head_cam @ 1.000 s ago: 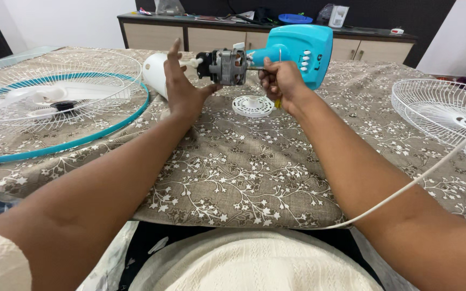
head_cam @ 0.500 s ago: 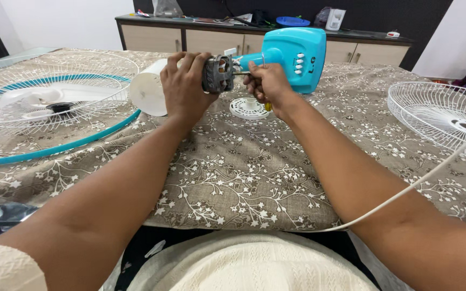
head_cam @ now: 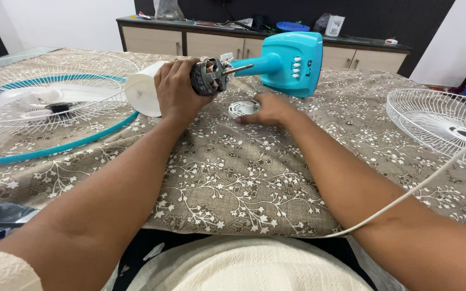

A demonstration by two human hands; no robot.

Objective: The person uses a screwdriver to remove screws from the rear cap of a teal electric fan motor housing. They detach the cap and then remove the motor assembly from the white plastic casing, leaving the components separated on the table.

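Grey fan motor (head_cam: 210, 76) gripped in left hand (head_cam: 176, 91), right hand (head_cam: 268, 109) flat, open on white disc (head_cam: 242, 109) just below

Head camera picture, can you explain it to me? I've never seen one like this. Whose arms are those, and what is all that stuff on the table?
The camera sits on a person's head and looks down, so the two bare arms reaching forward are that person's own.

The left hand grips a bare electric fan motor, lifted off the table, with its metal shaft pointing right. The motor joins a turquoise fan body with white buttons. A white plastic cover lies just left of the hand.

The right hand rests low on the table, on or beside a small round white slotted disc; whether it holds anything is hidden.

The table wears a brown floral cloth. On the left lies a wire fan guard with a turquoise rim, with what look like blades under it. Another white wire guard lies on the right. A white cord crosses the right arm.
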